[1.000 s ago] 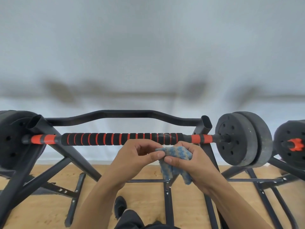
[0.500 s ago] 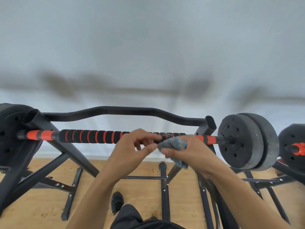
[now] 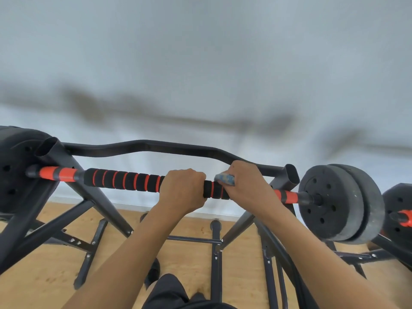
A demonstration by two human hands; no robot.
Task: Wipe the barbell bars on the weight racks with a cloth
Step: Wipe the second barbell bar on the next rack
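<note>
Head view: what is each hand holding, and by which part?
Left hand grips the barbell bar mid-length, on its foam padding. Right hand presses the blue cloth around the padding's right end.

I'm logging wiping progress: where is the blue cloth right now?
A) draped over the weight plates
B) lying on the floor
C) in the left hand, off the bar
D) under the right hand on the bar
D: the blue cloth peeks out from under the right hand, which is curled over the barbell bar.

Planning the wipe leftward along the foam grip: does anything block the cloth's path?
Yes: the left hand grips the bar just left of the cloth held by the right hand, directly in that path.
</note>
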